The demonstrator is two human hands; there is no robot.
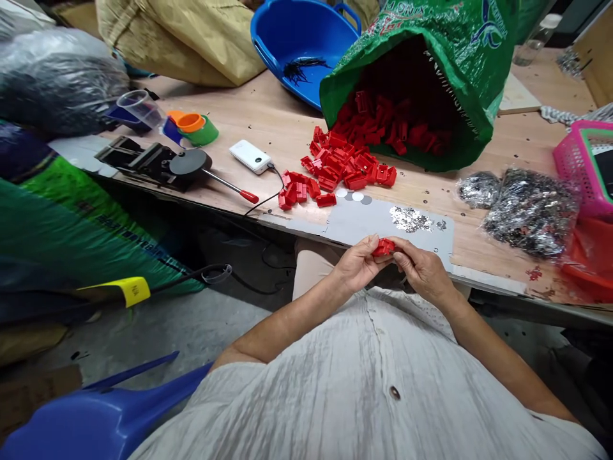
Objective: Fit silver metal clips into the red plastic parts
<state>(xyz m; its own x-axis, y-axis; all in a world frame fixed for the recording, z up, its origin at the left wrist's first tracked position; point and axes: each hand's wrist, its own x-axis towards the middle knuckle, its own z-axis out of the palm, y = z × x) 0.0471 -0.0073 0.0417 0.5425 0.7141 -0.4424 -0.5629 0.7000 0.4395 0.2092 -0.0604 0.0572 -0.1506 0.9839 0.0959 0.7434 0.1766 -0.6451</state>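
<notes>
My left hand [357, 263] and my right hand [424, 271] meet just below the table's front edge, both pinched on one small red plastic part [384, 247]. Beyond them on the table lies a grey sheet [364, 220] with a heap of tiny silver metal pieces [410, 218]. Several more red plastic parts [335, 171] spill from a green woven sack [431, 70] lying on its side.
A white power bank [249, 156] with a cable, a black hand press [165, 165] with a red-tipped lever, a blue basin [301, 45], clear bags of metal bits [527, 211], a pink basket [582, 166], and a blue chair [96, 415] at lower left.
</notes>
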